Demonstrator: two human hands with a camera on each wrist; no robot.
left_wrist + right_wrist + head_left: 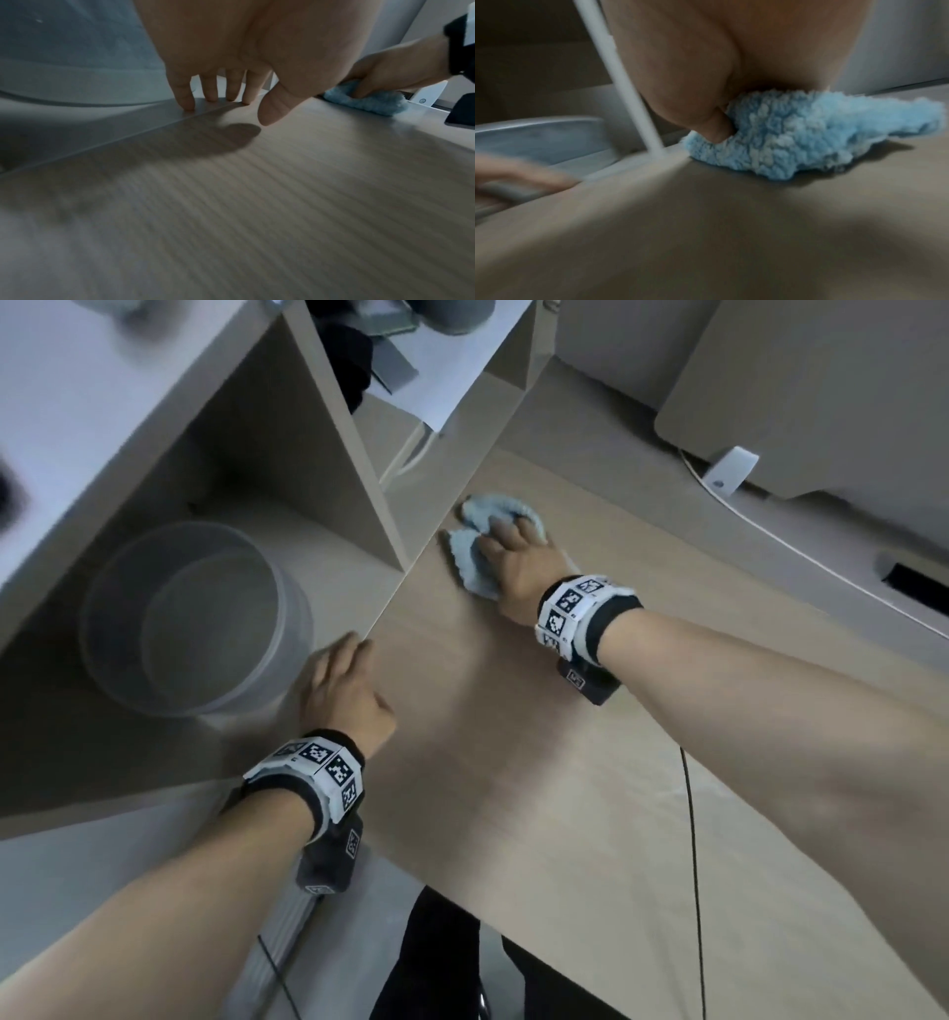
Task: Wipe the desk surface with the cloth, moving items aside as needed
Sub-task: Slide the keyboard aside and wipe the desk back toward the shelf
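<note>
I have the fluffy blue cloth (pixel 480 546) bunched under my right hand (pixel 518 562), grip pinching it at the worktop's (pixel 539 788) far left corner. Left hand (pixel 344 690) rests released, fingertips on the edge. I judge the nearer stretch remains to wipe.

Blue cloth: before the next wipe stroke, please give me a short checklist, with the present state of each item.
1. Right hand grips the blue cloth: ok.
2. Cloth lies on the desk surface: ok.
3. Left hand is apart from the cloth; its fingertips rest at the desk's left edge: ok.
4. White cable lies on the desk to the right of the cloth: not ok for a rightward stroke.
5. Desk already clean: cannot tell.
</note>
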